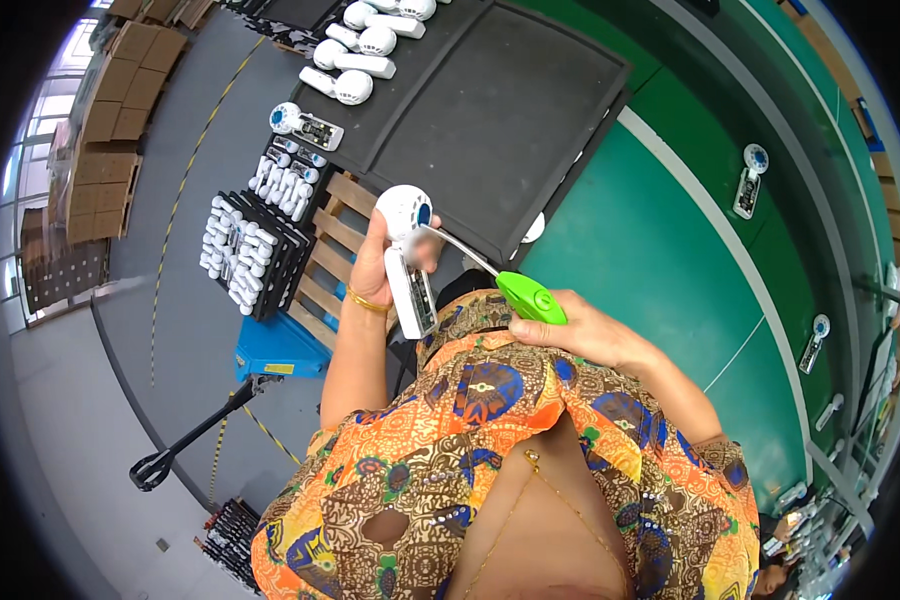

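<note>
My left hand (372,262) is closed around a white handheld device (400,212). It has a round vented head with a dark blue centre and a long handle, whose opened side shows a dark circuit board. In my right hand (582,328) is a bright green-handled tool (530,297) with a thin, pale shaft. The shaft reaches left to the neck of the device, near my left fingertips. A blurred patch there hides whether the tip touches it.
Ahead is a black workbench (490,120) with several white devices (353,87) at its left. Stacked trays of devices (238,250) stand left, beside a wooden pallet (320,268) and blue pallet jack (280,350). On the right, a green conveyor belt (690,260) carries spaced devices (747,185).
</note>
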Available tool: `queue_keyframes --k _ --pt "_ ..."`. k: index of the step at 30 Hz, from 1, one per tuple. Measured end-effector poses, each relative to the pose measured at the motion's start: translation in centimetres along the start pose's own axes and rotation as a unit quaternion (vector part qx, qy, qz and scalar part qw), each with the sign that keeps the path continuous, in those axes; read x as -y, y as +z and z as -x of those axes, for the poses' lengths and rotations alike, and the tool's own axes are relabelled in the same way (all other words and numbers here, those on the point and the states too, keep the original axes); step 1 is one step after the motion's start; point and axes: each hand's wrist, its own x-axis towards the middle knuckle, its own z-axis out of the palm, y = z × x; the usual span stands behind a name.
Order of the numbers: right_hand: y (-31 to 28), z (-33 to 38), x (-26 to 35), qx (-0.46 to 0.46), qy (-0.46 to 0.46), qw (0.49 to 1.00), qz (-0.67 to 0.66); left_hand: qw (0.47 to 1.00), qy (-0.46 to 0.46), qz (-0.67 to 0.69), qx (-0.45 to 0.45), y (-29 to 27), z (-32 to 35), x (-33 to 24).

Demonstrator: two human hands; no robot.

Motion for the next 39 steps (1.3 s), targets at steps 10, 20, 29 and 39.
queue_keyframes --k 10,20,29,39 --pt "0.3 -3.3 2.8 -0.008 0.169 0.985 -0.039 0.998 -0.028 -0.024 -0.041 -2.7 -0.7 -3.5" --pt "3.6 -5.5 4.5 -0.077 0.059 0.995 0.004 0.994 -0.102 -0.029 -0.006 -4.4 -2.7 -6.2" --pt "6.2 -6.7 3.2 -0.154 -0.028 0.986 0.062 0.984 -0.172 -0.004 0.038 -5.4 -4.7 -8.1" --pt "4.9 -3.3 3.0 -0.024 0.096 0.988 0.12 0.989 -0.149 0.001 0.021 -3.6 -5.0 -6.7"
